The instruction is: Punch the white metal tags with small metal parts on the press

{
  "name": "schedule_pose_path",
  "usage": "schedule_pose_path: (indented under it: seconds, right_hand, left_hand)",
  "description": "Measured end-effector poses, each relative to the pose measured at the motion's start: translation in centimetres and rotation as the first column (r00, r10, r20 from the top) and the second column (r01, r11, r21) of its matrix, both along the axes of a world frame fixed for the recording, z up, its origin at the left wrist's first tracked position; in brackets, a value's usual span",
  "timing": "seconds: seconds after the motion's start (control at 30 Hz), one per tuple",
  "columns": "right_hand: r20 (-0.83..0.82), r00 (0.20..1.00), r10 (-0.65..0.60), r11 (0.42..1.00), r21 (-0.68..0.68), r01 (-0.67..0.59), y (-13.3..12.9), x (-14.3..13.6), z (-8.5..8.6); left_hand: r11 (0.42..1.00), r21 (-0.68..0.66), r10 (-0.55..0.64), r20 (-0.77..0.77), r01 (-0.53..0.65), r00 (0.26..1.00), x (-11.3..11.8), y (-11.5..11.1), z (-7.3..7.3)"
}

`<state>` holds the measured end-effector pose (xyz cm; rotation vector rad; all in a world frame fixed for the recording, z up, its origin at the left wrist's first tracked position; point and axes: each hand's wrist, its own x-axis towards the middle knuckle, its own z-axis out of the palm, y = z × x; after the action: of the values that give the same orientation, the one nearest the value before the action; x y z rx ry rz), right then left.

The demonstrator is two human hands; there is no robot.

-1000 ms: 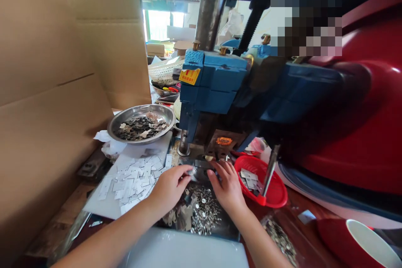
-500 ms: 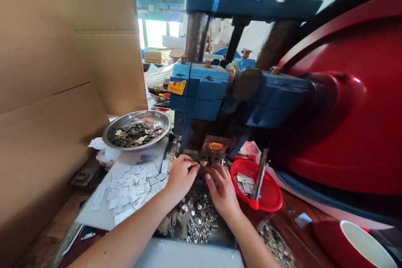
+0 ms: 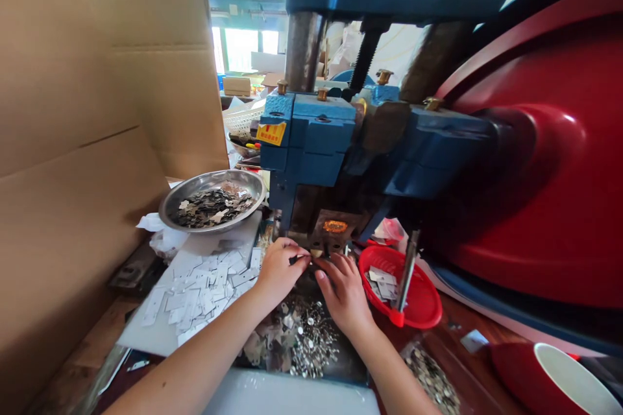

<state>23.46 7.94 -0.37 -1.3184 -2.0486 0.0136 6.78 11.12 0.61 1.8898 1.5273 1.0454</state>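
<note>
My left hand (image 3: 283, 267) is closed in a pinch at the foot of the blue press (image 3: 316, 149), just left of its die. Whatever sits between its thumb and finger is too small and dark to make out. My right hand (image 3: 341, 290) rests on the other side, its fingers stretched towards the same spot and its thumb a little apart. The fingertips of both hands almost meet under the press head (image 3: 335, 228). Below and between my wrists lies a heap of small round-headed metal pins (image 3: 311, 340), with flat metal pieces (image 3: 272, 343) beside it.
A steel bowl (image 3: 168, 219) of dark metal pieces stands at the left, behind scattered pale metal plates (image 3: 209, 292). At the right are a red basket (image 3: 426, 301) holding plates and a large red flywheel (image 3: 530, 194). Cardboard (image 3: 156, 91) walls the left side.
Both hands stay at the press die, with only slight finger movement. The view has shifted a little; the press and the red basket appear marginally displaced.
</note>
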Motion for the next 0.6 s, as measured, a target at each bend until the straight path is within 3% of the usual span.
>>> schedule_pose_path:
  seconds: [0.23, 0.37, 0.5, 0.6]
  right_hand:
    - [0.221, 0.973, -0.068, 0.997, 0.044, 0.060, -0.9, -0.4, 1.0]
    - [0.243, 0.966, -0.085, 0.996, 0.032, 0.080, -0.9, -0.8, 1.6]
    - [0.030, 0.999, -0.030, 0.998, -0.051, 0.031, -0.9, 0.0, 1.1]
    - [-0.330, 0.925, -0.187, 0.974, -0.185, 0.131, -2.2, 2.0, 0.1]
  left_hand:
    - [0.998, -0.059, -0.001, 0.061, 0.004, 0.998, 0.0, 0.4, -0.5]
    - [0.988, -0.136, -0.059, 0.099, 0.072, 0.993, 0.1, 0.9, -0.2]
    - [0.984, -0.155, -0.069, 0.121, 0.087, 0.990, -0.3, 0.9, 0.2]
    - [0.985, -0.166, -0.024, 0.151, 0.049, 0.988, -1.5, 0.3, 0.7]
